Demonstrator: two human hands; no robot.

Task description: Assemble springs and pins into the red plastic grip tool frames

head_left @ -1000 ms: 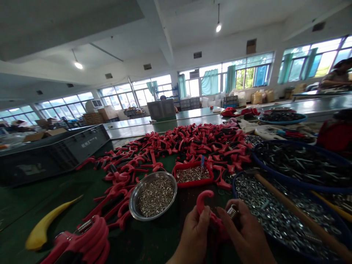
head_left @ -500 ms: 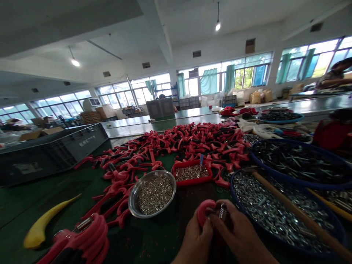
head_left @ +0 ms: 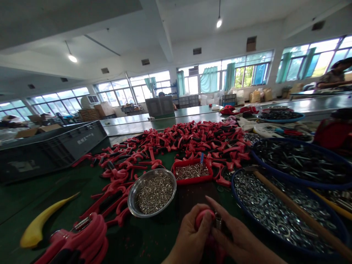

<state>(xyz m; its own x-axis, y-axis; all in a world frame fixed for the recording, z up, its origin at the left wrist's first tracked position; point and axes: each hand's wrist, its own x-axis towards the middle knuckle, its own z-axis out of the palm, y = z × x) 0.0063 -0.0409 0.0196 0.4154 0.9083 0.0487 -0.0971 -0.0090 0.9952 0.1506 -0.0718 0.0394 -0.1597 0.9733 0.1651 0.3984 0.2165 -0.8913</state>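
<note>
My left hand [head_left: 194, 227] is closed around a red plastic hook [head_left: 202, 219], with the curved end showing just above my fingers. My right hand [head_left: 236, 238] sits just beside it, with its fingers [head_left: 228, 234] reaching across the hook towards a small ribbed metal piece [head_left: 218, 222]. I can't tell whether that hand has a firm hold on the piece.

Just left of my hands, a steel bowl [head_left: 129, 200] holds small silver parts. Beyond the grip, a red tray [head_left: 192, 180] holds more metal bits. To my right, a blue basin [head_left: 232, 190] is full of steel washers, with a wooden handle [head_left: 297, 209] lying across it. Past that basin, a second blue basin [head_left: 253, 154] holds dark screws.

Further left on the green mat [head_left: 49, 194] are a coiled red tool [head_left: 82, 234] and a yellow curved piece [head_left: 44, 227]. A big heap of red-and-black handles [head_left: 176, 143] spreads out beyond the bowl and tray. A grey crate [head_left: 52, 150] stands to the far left, and a person in red [head_left: 334, 134] sits off to the right.
</note>
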